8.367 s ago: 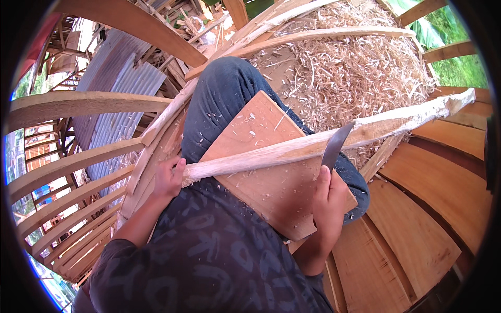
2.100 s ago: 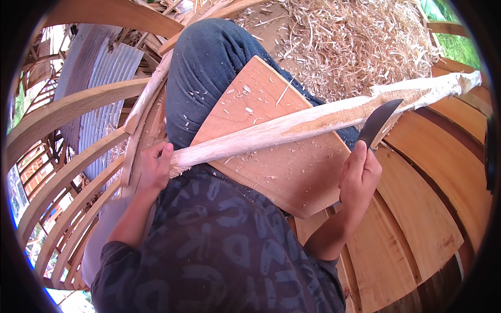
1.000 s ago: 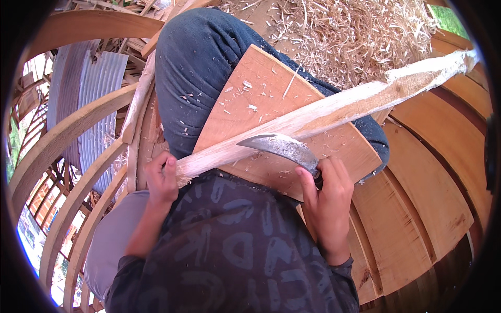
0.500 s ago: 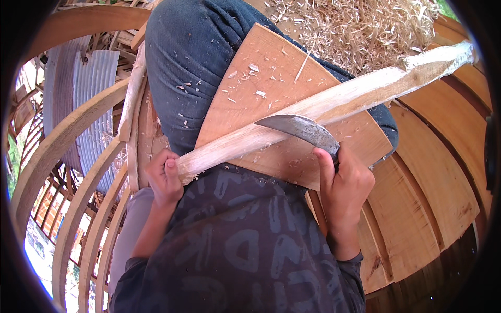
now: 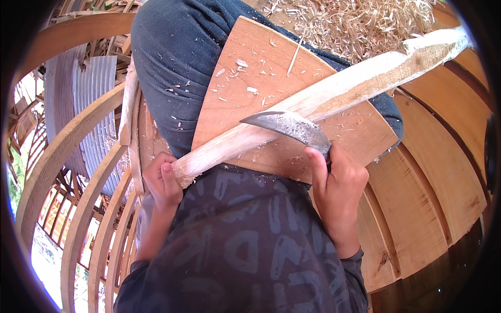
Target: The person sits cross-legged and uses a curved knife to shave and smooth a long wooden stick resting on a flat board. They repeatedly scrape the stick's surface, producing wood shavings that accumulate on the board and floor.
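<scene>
A long, pale peeled wooden pole point(image 5: 323, 95) runs aslant over my lap, from lower left to upper right. My left hand point(image 5: 164, 177) is closed around its near end. In my right hand point(image 5: 340, 180) is a knife with a curved, grey-spotted blade point(image 5: 295, 128); the handle is hidden in the fist. The blade lies across the pole's middle, its tip pointing left. Whether the edge bites into the wood I cannot tell. Under the pole a flat wooden board point(image 5: 255, 62) rests on my legs, sprinkled with small chips. Darker bare wood shows along the pole's far part.
A heap of curly wood shavings point(image 5: 360, 26) lies beyond my knees. Curved wooden ribs point(image 5: 78, 122) rise at the left, with corrugated metal sheets point(image 5: 94, 104) behind them. Overlapping curved planks point(image 5: 417, 208) form the right side.
The knife and my right hand have shifted slightly left along the pole. The pole's far end appears a little higher in view. Both grips stay the same.
</scene>
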A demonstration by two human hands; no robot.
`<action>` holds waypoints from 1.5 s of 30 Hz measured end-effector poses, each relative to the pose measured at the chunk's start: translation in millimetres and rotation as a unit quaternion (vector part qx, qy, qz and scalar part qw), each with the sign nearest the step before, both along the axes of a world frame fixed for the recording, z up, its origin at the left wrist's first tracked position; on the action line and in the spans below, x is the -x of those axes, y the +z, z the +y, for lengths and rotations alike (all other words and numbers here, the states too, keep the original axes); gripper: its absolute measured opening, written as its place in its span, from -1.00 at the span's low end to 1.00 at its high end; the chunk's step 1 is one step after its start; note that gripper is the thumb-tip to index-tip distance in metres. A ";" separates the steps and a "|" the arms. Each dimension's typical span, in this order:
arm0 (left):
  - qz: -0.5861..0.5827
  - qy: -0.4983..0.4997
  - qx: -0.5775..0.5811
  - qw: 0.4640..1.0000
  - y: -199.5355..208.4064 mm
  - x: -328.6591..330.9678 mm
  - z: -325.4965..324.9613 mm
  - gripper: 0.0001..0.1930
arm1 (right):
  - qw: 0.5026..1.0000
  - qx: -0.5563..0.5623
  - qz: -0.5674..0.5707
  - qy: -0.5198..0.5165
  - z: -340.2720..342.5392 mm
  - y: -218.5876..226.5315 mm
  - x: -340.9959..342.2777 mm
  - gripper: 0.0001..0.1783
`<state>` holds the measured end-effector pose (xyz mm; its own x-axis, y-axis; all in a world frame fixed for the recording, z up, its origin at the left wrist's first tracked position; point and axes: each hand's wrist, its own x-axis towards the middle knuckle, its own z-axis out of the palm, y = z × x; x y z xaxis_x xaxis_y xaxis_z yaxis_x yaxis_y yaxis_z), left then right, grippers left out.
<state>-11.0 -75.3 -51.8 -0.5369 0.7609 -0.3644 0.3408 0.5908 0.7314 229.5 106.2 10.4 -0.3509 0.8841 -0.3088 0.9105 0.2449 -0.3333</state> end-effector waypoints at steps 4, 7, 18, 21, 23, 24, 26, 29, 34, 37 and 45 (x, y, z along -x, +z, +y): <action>0.025 -0.003 -0.007 1.000 -1.2 -0.8 0.7 -0.33 | 1.000 0.008 -0.025 -0.004 2.6 -5.4 2.2 -0.50; 0.032 -0.002 -0.001 0.999 -1.6 -2.6 -3.1 -0.31 | 0.999 -0.001 -0.046 0.001 9.1 -3.7 -1.2 -0.49; 0.017 -0.038 -0.016 0.999 -0.9 -5.9 0.4 -0.37 | 0.950 -0.083 0.020 -0.299 60.3 7.1 -96.1 -0.44; 0.018 -0.036 -0.009 0.999 -2.2 -7.5 3.0 -0.36 | 0.971 -0.065 0.037 -0.228 31.0 6.9 -45.9 -0.52; 0.024 -0.027 -0.007 0.999 -2.1 -8.8 -0.5 -0.35 | 0.995 -0.029 0.032 -0.085 12.3 -2.2 -17.5 -0.55; 0.026 -0.030 0.000 0.999 -0.2 -7.8 0.6 -0.34 | 1.000 -0.004 0.006 -0.025 8.7 -4.2 -9.7 -0.55; 0.030 -0.035 0.003 0.999 1.3 -6.7 3.2 -0.34 | 0.999 -0.003 0.003 -0.046 13.4 -7.0 -10.6 -0.53; 0.039 -0.042 -0.001 0.998 3.1 -8.1 7.6 -0.34 | 0.997 -0.027 -0.019 -0.064 24.9 -7.8 -19.2 -0.50; 0.045 -0.032 -0.020 0.998 1.7 -12.3 2.0 -0.34 | 0.990 -0.087 -0.027 -0.112 55.3 -14.6 -56.8 -0.44; 0.043 -0.027 -0.012 0.999 2.2 -11.0 3.4 -0.34 | 0.988 -0.087 -0.013 -0.128 53.8 -11.0 -50.4 -0.43; 0.038 -0.027 -0.007 0.999 -0.1 -10.6 3.4 -0.34 | 0.998 -0.018 0.047 -0.045 20.1 -9.0 -10.5 -0.47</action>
